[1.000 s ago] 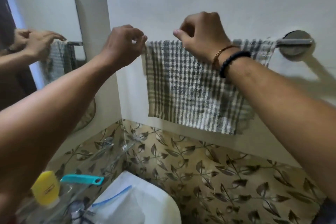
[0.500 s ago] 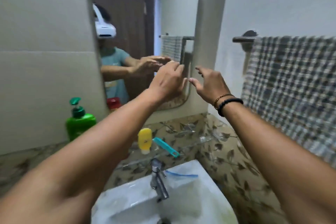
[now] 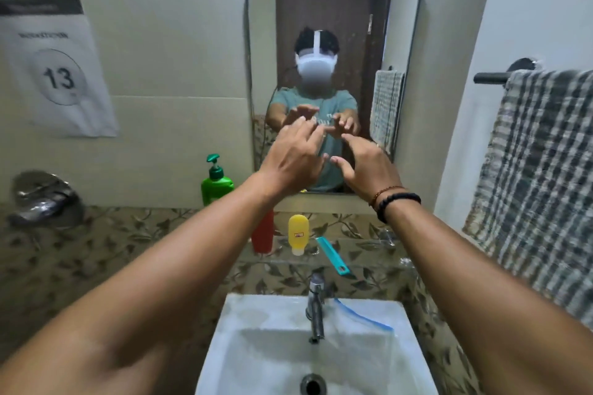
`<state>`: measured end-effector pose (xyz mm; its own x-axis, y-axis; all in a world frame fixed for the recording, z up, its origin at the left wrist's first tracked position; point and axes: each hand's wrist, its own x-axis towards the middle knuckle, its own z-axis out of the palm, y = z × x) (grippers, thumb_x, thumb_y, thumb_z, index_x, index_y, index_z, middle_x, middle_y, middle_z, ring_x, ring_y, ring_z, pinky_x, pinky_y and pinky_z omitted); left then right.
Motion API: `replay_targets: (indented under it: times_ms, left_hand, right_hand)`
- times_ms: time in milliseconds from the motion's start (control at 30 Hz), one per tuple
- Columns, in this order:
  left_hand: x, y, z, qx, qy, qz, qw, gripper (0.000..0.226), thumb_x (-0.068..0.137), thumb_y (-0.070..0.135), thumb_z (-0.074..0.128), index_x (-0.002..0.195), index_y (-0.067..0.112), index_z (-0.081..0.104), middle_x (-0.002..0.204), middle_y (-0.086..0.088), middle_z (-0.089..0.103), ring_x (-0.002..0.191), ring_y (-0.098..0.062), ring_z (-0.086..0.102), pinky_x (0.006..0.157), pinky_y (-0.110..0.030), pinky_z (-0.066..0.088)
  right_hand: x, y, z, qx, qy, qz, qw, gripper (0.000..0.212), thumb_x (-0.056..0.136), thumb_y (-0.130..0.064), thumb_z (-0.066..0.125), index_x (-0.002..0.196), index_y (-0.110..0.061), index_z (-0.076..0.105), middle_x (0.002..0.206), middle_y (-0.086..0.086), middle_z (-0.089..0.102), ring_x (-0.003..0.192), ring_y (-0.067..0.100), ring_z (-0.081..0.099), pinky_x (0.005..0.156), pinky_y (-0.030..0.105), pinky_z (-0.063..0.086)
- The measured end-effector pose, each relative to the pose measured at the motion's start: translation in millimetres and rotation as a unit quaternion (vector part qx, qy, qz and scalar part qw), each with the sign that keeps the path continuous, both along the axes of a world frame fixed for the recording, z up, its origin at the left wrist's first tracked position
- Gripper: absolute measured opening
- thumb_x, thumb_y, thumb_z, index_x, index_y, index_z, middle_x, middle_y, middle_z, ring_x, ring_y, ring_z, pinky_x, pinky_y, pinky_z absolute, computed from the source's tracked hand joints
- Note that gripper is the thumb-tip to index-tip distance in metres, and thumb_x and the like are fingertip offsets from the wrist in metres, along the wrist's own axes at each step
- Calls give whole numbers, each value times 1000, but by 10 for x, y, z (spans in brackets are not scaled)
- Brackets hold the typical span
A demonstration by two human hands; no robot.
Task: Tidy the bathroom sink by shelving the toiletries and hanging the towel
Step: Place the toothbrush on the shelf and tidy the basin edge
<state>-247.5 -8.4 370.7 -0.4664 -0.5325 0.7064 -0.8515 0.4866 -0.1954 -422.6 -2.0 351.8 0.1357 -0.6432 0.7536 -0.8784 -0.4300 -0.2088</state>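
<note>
Step in hand: you look close to done; the towel [image 3: 532,176] already hangs over the rail [image 3: 491,77] on the right wall, and the toiletries stand on the glass shelf [image 3: 378,263] under the mirror [image 3: 333,9].
Doing it well: check the sink [image 3: 256,346] for leftovers before you stop; a clear bag with a blue strip [image 3: 362,316] lies on its back right rim beside the tap [image 3: 316,305], and I judge it may want clearing away.
Left hand [image 3: 293,160]: it is released, fingers spread, grasping nothing, raised in front of the mirror.
Right hand [image 3: 369,167]: also released and bare of any object, just beside the left, thumbs nearly meeting.
Room: pale walls above, a leaf-patterned tile band below; a paper sheet marked 13 [image 3: 57,74] hangs on the left wall, with a chrome wall fitting [image 3: 41,196] under it.
Surface: the shelf is clear glass, so its front edge is hard to read; set things well back from it.
Green pump bottle [image 3: 216,183]: upright at the shelf's left end.
Red bottle [image 3: 263,234]: partly hidden by your left forearm.
Yellow tube [image 3: 298,232]: standing on its cap, just beside the red one.
Teal comb [image 3: 333,255]: lying flat, its end past the front edge; I judge it could slip off.
</note>
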Motion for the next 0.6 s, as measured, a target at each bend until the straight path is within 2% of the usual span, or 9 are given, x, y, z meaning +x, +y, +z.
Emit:
replay_targets:
  times_ms: [67, 133, 267, 367, 433, 533, 600]
  left_hand:
    - [33, 63, -191, 10, 11, -12, 1000, 50, 86, 31, 53, 123, -3, 56, 116, -25, 62, 105, -41, 58, 86, -52, 51]
    - [32, 118, -512, 27, 29, -22, 999, 46, 87, 31, 54, 120, -1, 59, 111, -22, 65, 99, -39, 60, 81, -49, 51]
    - [-33, 304, -1406, 75, 43, -49, 995, 32, 89, 30, 49, 103, 5, 65, 97, -16, 64, 87, -34, 57, 72, -43, 45]
    - [-106, 461, -2071, 137, 50, -82, 986, 22, 89, 22, 50, 93, 5, 64, 87, -15, 61, 79, -32, 54, 68, -42, 42]
    - [-144, 539, -2424, 188, 53, -94, 976, 21, 90, 20, 51, 97, 5, 64, 91, -15, 62, 81, -32, 54, 69, -43, 45]
    - [-200, 593, -2865, 246, 42, -108, 962, 20, 91, 21, 53, 100, 7, 62, 94, -13, 62, 85, -31, 54, 72, -41, 46]
    - [-243, 619, -3094, 272, 31, -120, 954, 17, 91, 20, 55, 96, 6, 63, 90, -14, 62, 82, -32, 54, 69, -42, 47]
  right_hand:
    - [38, 7, -194, 17, -17, 8, 1000, 50, 89, -31, 66, 131, -6, 56, 124, 18, 66, 112, 34, 61, 98, 40, 47]
    - [65, 57, -499, 38, -41, 15, 998, 45, 87, -30, 67, 125, -5, 61, 113, 18, 68, 104, 36, 62, 93, 42, 50]
    - [62, 273, -1390, 49, -51, 18, 997, 18, 85, -23, 66, 95, -8, 68, 84, 12, 67, 78, 33, 61, 68, 40, 50]
    - [3, 461, -2080, 86, -40, 4, 996, 14, 84, -25, 62, 85, -11, 65, 75, 8, 64, 70, 29, 59, 62, 36, 46]
    - [-54, 575, -2426, 104, -41, -8, 994, 13, 83, -24, 65, 80, -12, 63, 71, 5, 61, 66, 27, 57, 57, 35, 46]
    - [-136, 684, -2827, 148, -36, -29, 988, 13, 79, -22, 74, 78, -14, 64, 69, 1, 60, 65, 24, 58, 53, 31, 45]
    - [-188, 705, -3039, 213, -14, -42, 976, 15, 79, -24, 74, 89, -14, 68, 78, 3, 64, 75, 25, 62, 57, 30, 48]
